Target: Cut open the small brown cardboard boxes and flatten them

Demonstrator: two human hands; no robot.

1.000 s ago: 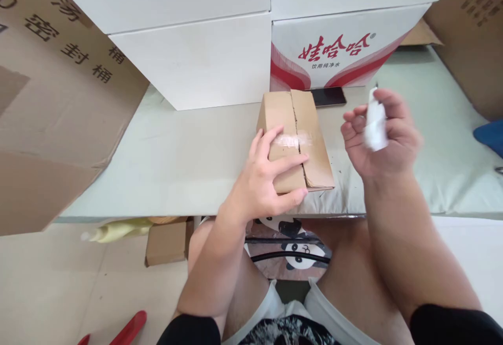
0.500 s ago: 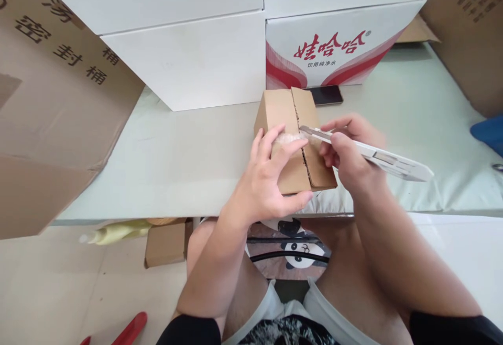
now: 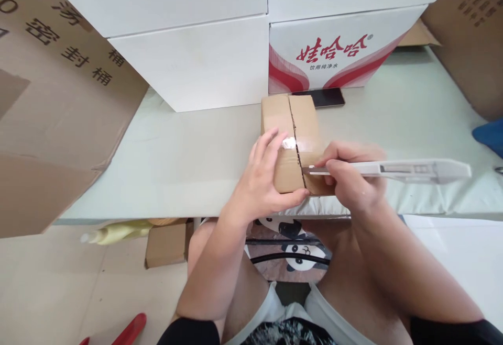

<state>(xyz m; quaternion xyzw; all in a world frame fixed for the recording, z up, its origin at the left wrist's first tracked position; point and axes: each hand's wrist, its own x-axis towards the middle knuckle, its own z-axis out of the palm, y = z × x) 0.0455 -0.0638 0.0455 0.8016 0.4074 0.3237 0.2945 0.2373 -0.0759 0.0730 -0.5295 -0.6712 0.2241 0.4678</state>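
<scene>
A small brown cardboard box (image 3: 281, 114) sits at the near edge of the covered table. Its two top flaps meet at a ragged seam, crossed by a strip of clear tape (image 3: 290, 143). My left hand (image 3: 265, 172) grips the box's left side, thumb along the near edge and fingers on the top. In my right hand (image 3: 353, 175) is a white utility knife (image 3: 416, 170), its handle pointing right. The knife's blade end meets the seam near the front of the box; how deep it goes I cannot tell.
Large white cartons (image 3: 188, 67) are stacked behind the box, one with red lettering (image 3: 334, 49). A dark phone (image 3: 330, 97) lies before them. Big brown cartons stand at left (image 3: 58, 114) and right (image 3: 471, 46). A blue object (image 3: 489, 138) is at the right edge.
My right hand has brought the knife down the seam towards me, and its handle now points straight right. The right flap lies flatter. My left hand stays on the box.
</scene>
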